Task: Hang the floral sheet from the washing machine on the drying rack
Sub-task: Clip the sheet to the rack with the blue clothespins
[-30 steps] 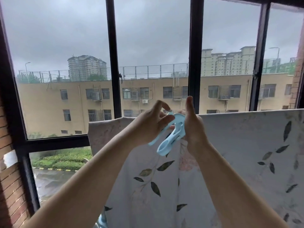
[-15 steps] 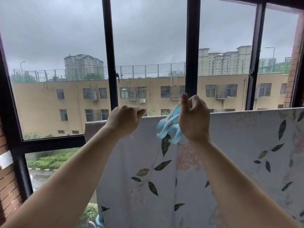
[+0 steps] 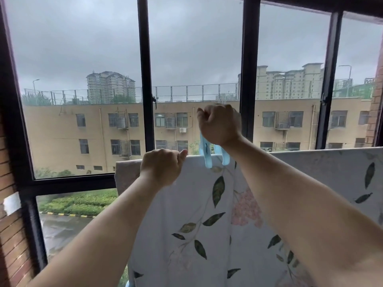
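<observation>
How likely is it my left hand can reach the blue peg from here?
Probably yes. The left hand grips the floral sheet at its top edge, right beside the blue peg, with nothing between them. The right hand covers the peg's top, leaving only its lower prongs free.

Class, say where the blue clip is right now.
Head view, right of centre: the blue clip straddles the top edge of the sheet, gripped from above by the right hand; the left hand holds that edge to its left.

Black window frame (image 3: 145, 79) spans view. Far: beige building (image 3: 62, 137), grey sky (image 3: 83, 38). Near left: brick wall (image 3: 12, 241) with white tape patch (image 3: 11, 204). Below: hedge (image 3: 83, 201), wet road (image 3: 60, 230).
</observation>
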